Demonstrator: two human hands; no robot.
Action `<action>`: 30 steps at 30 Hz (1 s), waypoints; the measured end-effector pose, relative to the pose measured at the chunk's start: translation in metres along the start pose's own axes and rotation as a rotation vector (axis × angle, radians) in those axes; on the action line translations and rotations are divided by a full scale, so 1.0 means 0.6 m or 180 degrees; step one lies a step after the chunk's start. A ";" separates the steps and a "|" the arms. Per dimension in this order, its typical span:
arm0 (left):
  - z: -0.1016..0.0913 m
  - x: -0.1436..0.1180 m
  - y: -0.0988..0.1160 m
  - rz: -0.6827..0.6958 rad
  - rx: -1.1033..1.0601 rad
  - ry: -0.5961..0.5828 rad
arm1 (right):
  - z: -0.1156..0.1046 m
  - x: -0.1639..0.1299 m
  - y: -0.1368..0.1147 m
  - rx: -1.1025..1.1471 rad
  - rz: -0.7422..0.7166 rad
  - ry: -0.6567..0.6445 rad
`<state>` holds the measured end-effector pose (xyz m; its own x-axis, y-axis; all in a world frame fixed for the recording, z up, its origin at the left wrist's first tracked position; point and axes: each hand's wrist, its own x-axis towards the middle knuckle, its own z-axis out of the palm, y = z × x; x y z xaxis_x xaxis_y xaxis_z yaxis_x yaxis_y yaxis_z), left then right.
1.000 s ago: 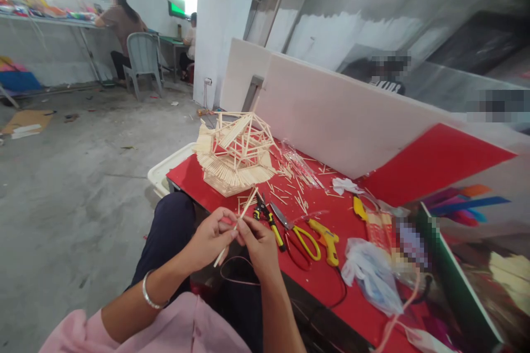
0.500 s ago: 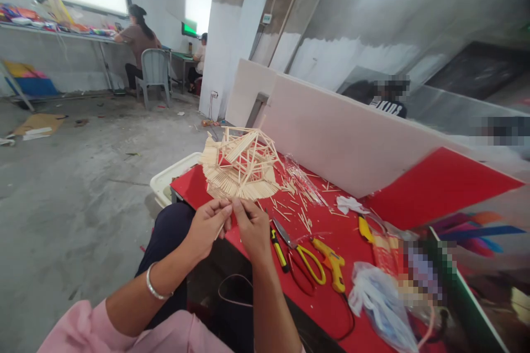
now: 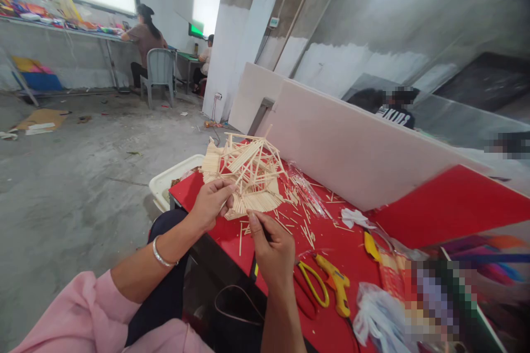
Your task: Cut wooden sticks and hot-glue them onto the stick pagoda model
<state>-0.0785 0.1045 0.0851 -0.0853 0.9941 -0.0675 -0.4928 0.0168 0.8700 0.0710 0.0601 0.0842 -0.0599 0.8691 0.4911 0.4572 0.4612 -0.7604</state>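
A small house model (image 3: 248,168) built of thin wooden sticks is tilted up at the near left corner of the red table (image 3: 221,240). My left hand (image 3: 211,204) grips its lower left edge, thumb on top. My right hand (image 3: 271,248) reaches up from below, and its thumb and fingertips pinch the model's near edge. I cannot tell if a loose stick is also between those fingers. One thin stick (image 3: 240,233) lies on the table between my hands. More loose sticks (image 3: 300,220) are scattered to the right of the model.
Yellow-handled scissors (image 3: 313,287), a yellow glue gun (image 3: 337,284) and a clear plastic bag (image 3: 376,317) lie right of my right hand. A white tray (image 3: 165,182) sits off the table's left corner. A white board (image 3: 351,143) walls the far side. People sit at far desks.
Both hands were pinching one thin stick over my lap. They have since moved forward to the model, which is now tipped up off the table. The view has shifted down and left.
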 end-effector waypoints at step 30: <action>-0.001 0.022 0.000 0.0048 0.0041 0.0113 | -0.010 -0.025 0.038 -0.0014 0.0113 -0.0189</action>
<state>-0.0800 0.1173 0.0837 -0.1235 0.9898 -0.0714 -0.4800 0.0034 0.8773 0.0879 0.0565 0.0622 -0.0961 0.8941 0.4375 0.4638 0.4291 -0.7751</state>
